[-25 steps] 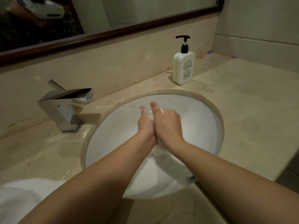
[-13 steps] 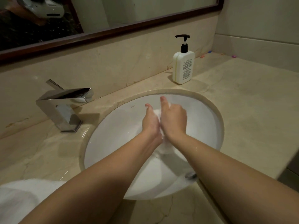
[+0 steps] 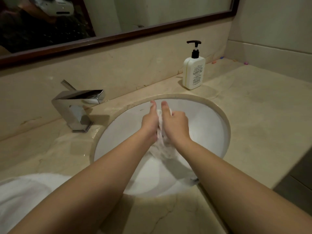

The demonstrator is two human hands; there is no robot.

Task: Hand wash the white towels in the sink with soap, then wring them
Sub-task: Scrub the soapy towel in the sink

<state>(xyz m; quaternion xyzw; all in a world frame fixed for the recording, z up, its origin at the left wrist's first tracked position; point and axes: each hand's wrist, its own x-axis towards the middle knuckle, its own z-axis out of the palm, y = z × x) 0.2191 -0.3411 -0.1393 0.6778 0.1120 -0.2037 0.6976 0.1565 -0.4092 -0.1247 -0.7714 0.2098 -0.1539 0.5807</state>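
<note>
A wet white towel (image 3: 163, 150) hangs bunched over the white sink (image 3: 211, 125), squeezed between both palms. My left hand (image 3: 150, 123) grips its upper part from the left, thumb pointing away from me. My right hand (image 3: 175, 124) grips it from the right, fingers curled round the cloth. The towel's lower end trails down into the basin. A second white towel (image 3: 25, 195) lies on the counter at the near left, partly behind my left forearm. A white soap pump bottle (image 3: 193, 71) with a black pump stands behind the sink to the right.
A chrome faucet (image 3: 77, 108) stands on the beige marble counter (image 3: 261, 115) left of the sink; no water is seen running. A dark-framed mirror (image 3: 118, 38) hangs on the wall behind. Small coloured bits (image 3: 217, 59) lie in the far right corner.
Both hands have shifted back and forth over the basin with the towel pressed between them; more of the bunched cloth now shows below the wrists.
</note>
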